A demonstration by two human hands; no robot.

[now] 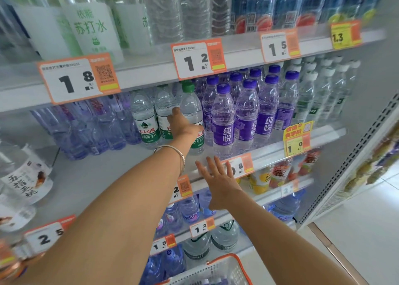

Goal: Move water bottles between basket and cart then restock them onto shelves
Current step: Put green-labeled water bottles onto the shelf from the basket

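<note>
Basket (222, 270) at bottom centre; left hand (183, 127) grasps 1 green-capped bottle (191, 104) on the middle shelf (97, 177); right hand (218, 179) released, fingers spread; restocking seems underway.

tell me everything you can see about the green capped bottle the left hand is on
The green-capped bottle is clear plastic and looks full of water. It has a ribbed shoulder and a white and green label with red characters. It stands upright near the front of the middle shelf, with similar bottles on its left and purple-capped bottles on its right. The left hand grips it at label height, hiding part of the label.
</note>
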